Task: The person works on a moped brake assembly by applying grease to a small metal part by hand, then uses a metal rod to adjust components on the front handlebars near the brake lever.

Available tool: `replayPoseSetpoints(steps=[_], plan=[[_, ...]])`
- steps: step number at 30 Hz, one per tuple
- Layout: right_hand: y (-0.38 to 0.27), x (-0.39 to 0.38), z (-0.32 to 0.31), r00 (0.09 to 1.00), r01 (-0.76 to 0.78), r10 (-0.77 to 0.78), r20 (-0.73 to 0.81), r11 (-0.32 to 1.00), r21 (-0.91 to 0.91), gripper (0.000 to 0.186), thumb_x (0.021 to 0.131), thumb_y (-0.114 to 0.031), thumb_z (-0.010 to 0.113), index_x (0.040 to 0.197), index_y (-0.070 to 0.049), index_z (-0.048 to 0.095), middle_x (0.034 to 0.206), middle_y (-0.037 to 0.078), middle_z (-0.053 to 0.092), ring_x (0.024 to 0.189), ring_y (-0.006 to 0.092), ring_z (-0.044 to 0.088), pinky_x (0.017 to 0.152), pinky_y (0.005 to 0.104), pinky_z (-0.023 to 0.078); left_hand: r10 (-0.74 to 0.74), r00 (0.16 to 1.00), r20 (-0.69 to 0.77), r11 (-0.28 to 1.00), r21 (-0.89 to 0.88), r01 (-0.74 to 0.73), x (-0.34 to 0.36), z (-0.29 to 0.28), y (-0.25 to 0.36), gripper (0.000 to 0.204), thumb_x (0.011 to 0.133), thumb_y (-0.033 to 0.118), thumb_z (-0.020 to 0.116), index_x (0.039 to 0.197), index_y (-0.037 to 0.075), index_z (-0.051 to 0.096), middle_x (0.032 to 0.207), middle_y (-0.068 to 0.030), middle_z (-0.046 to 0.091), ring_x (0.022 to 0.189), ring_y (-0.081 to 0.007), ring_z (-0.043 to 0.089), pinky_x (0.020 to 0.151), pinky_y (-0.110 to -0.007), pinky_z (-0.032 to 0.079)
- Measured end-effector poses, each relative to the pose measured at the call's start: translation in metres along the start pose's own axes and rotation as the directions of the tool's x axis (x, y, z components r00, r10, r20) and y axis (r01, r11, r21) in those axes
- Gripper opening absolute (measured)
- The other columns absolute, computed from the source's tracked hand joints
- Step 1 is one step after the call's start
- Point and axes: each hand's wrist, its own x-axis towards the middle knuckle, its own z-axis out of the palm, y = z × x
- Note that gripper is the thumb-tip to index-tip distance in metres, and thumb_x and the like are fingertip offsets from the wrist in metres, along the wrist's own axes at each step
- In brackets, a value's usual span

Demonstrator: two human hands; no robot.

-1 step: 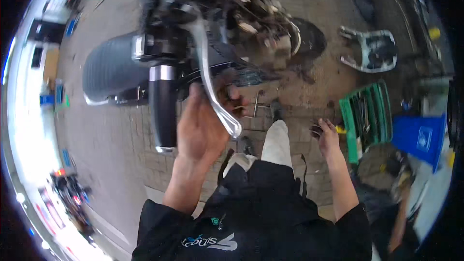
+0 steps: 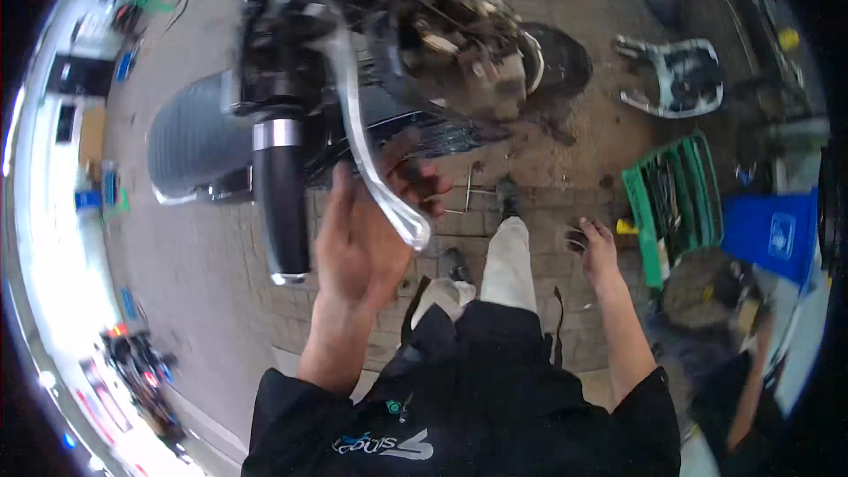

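A motorcycle's black handlebar grip with silver end rings stands close in front of me on the left. Beside it a silver hand lever runs down toward me. My left hand is just behind the lever, thumb near the grip side and fingers apart on the lever's other side. It is not closed round the lever; whether it touches it, I cannot tell. My right hand hangs at my right over the floor, fingers loosely bent and apart, with nothing I can make out in them.
Beyond the grip lie the ribbed dark seat and the exposed wiring. A green tool crate, a blue bin and a silver frame part are on the right. Another person's arm shows at the lower right.
The handlebar grip and lever sit slightly farther left in view. My left hand has shifted slightly left with them; my right hand is nearly unmoved. The other person's arm has moved a little right.
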Motion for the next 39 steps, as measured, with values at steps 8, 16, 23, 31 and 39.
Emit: replayPoseSetpoints(steps=[8,16,23,31,39], plan=[[0.243,0.131,-0.053,0.978,0.186,-0.194,0.082,0.615,-0.766,0.025,0.073,-0.019,0.055,0.09,0.0,0.054,0.082,0.015,0.059,0.08,0.0309,0.056,0.071,0.0346,0.043,-0.144,0.978,-0.152,0.956,0.233,0.177,-0.02,-0.19,-0.157,0.049,0.081,0.041,0.041,0.111,0.003,0.043,0.107,-0.0118,0.049,0.099,-0.0238,0.044,0.082,-0.035,0.032],[0.426,0.405,-0.089,0.979,0.205,-0.003,0.205,0.042,-0.978,0.033,0.078,-0.013,0.041,0.111,-0.008,0.045,0.115,0.015,0.044,0.099,0.0315,0.048,0.083,0.0408,0.039,-0.246,0.788,-0.564,0.845,0.273,0.46,0.004,-0.417,-0.332,0.035,0.082,0.025,0.046,0.106,0.0,0.044,0.1,-0.0107,0.052,0.087,-0.0212,0.051,0.075,-0.033,0.04],[0.445,0.494,-0.098,0.806,0.492,-0.135,0.577,-0.388,-0.779,0.032,0.084,-0.023,0.033,0.109,-0.008,0.045,0.117,0.016,0.042,0.105,0.0289,0.043,0.087,0.0423,0.034,-0.095,0.795,-0.599,0.818,0.409,0.405,0.028,-0.468,-0.379,0.032,0.084,0.019,0.043,0.106,-0.003,0.043,0.097,-0.0129,0.053,0.084,-0.0224,0.054,0.073,-0.032,0.042],[0.359,0.349,-0.107,0.904,0.428,0.081,0.421,-0.185,-0.884,0.04,0.077,-0.023,0.043,0.109,0.001,0.043,0.099,0.019,0.053,0.087,0.0311,0.054,0.074,0.0383,0.044,-0.073,0.797,-0.599,0.949,0.204,0.241,0.008,-0.335,-0.313,0.027,0.083,0.017,0.043,0.103,-0.001,0.044,0.096,-0.0124,0.053,0.085,-0.0238,0.052,0.075,-0.034,0.04],[0.12,0.077,-0.117,0.939,0.295,-0.202,0.277,0.064,-0.953,0.033,0.073,-0.036,0.052,0.08,-0.004,0.054,0.07,0.019,0.056,0.067,0.034,0.056,0.058,0.0439,0.043,0.0,0.956,-0.292,0.975,-0.214,-0.065,-0.006,-0.136,-0.134,0.045,0.082,0.04,0.036,0.1,0.0,0.048,0.101,-0.0134,0.053,0.091,-0.0263,0.05,0.079,-0.036,0.037]])
